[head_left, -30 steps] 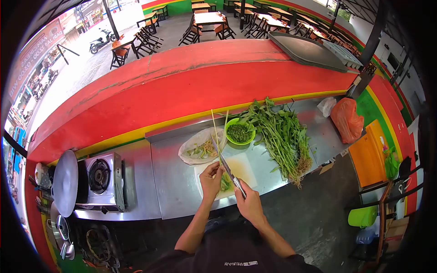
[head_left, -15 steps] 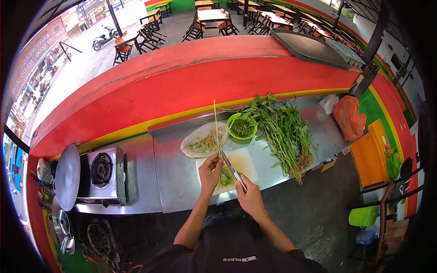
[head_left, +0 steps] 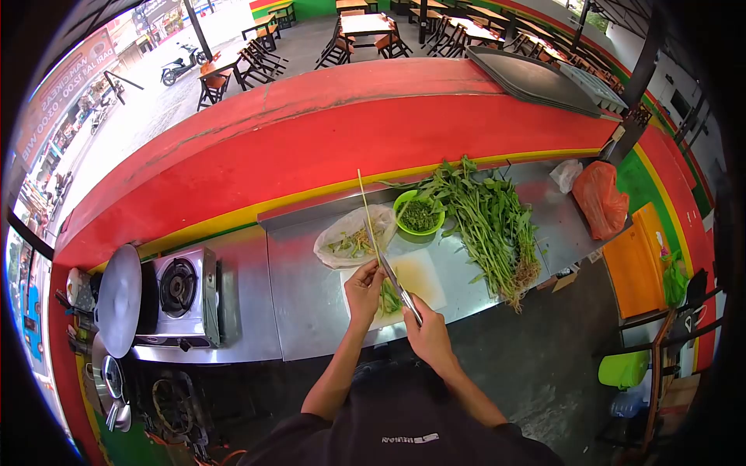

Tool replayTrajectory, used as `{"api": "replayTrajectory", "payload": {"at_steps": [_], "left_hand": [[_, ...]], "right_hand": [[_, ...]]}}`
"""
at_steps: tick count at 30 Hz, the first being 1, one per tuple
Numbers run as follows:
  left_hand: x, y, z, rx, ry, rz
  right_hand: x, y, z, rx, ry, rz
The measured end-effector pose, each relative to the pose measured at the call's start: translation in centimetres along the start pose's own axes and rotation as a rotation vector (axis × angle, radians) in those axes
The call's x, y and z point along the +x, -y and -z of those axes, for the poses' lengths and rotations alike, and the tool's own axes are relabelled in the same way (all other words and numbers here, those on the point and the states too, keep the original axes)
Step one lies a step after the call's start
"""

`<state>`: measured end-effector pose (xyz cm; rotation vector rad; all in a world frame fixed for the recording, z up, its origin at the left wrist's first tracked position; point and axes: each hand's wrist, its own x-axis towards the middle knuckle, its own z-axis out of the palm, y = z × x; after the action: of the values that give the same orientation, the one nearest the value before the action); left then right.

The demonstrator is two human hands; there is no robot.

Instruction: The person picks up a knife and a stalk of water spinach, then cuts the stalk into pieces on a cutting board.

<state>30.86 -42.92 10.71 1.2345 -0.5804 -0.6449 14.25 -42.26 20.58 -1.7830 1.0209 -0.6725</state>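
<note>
My left hand [head_left: 364,293] pinches a long, thin, pale stalk [head_left: 363,200] that points up and away over the counter. In my right hand [head_left: 428,334] is a knife [head_left: 398,286], its blade angled up beside the stalk near my left fingertips. Below the hands lies a white cutting board [head_left: 429,273] with green pieces [head_left: 390,300] on it, partly hidden by the knife and fingers. Just beyond, a clear plastic bag [head_left: 326,245] holds pale and green trimmings. A lime-green bowl [head_left: 442,224] of chopped greens stands beside it.
A large bunch of leafy greens [head_left: 486,221] with roots lies right of the bowl. An orange plastic bag [head_left: 601,200] sits at the counter's right end. On the left stands a gas stove [head_left: 178,287] beside a big round pan lid [head_left: 119,301]. A red wall [head_left: 342,132] borders the far side.
The whole view has shifted slightly right. The stalk's top leans a little more to the left. Both hands keep their hold on stalk and knife.
</note>
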Motion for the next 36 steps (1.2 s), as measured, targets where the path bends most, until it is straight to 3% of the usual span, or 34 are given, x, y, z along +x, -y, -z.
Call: {"api": "replayTrajectory", "payload": {"at_steps": [25,36], "left_hand": [[-1.6,4.5,-1.5,-0.083,0.015,0.294],[-1.3,5.3,-1.8,-0.086,-0.028,0.296]], "right_hand": [[1.3,-2.4,1.2,-0.095,0.088,-0.255],[1.7,-3.1,1.2,-0.068,0.099,-0.260]]}}
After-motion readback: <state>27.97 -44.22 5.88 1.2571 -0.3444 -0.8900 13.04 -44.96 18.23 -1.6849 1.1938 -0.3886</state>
